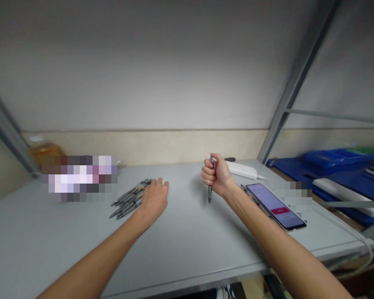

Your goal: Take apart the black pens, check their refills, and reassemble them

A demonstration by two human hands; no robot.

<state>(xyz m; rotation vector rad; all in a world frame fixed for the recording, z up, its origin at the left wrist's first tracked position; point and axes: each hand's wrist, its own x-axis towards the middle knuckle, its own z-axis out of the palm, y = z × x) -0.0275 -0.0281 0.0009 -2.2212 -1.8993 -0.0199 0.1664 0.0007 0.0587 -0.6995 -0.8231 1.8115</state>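
Note:
My right hand (217,174) is wrapped in a fist round a grey pen (210,194). The pen stands upright, tip down, with my thumb at its top end. To the left, my left hand (156,198) lies palm down on the table, fingers stretched forward and a little apart. It rests against the right end of a bunch of similar grey pens (129,201), covering part of them. Several pens lie there side by side at a slant. More pens (252,194) show partly between my right forearm and the phone.
A lit phone (276,205) lies on the grey table (187,249), right of my right forearm. A white power strip (241,169) is behind it. At the back left are a bottle of amber liquid (45,151) and a blurred-out item. Metal posts (294,83) frame the table; blue items (330,160) lie beyond.

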